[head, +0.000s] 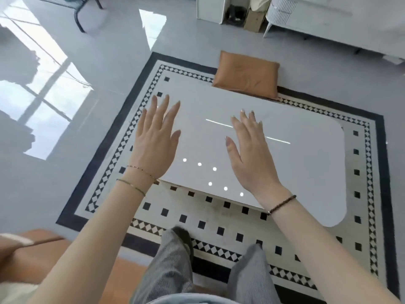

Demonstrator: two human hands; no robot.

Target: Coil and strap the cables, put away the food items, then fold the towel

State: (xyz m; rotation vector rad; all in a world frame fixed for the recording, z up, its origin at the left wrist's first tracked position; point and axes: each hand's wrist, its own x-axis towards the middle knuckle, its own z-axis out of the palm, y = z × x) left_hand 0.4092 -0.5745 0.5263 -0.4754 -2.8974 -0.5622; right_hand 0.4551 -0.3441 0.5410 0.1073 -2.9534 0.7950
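Neither the cables, the food items nor the towel can be seen anywhere in view, so their whereabouts cannot be told. The left hand point(156, 139) and right hand point(249, 150) are held out palm-down above the counter point(306, 172), each grip fully open with fingers straight and spread and nothing held. The chief risk, it is judged, is that work would be started at a surface where none of the task's things lie, and time lost in searching. The counter is a low white slab with rounded corners and a hard, glossy top in which ceiling lights are mirrored as dots and a line. On so slick a face a loosely coiled cable would probably slide or spring open before a strap could be closed, and thin pale items could be lost in the glare. Beneath it a flat-woven rug point(219, 229) with black squares and a diamond border is spread over a polished grey floor point(98, 73). A soft, tan, leather-like cushion point(245, 74) is set at the far edge.
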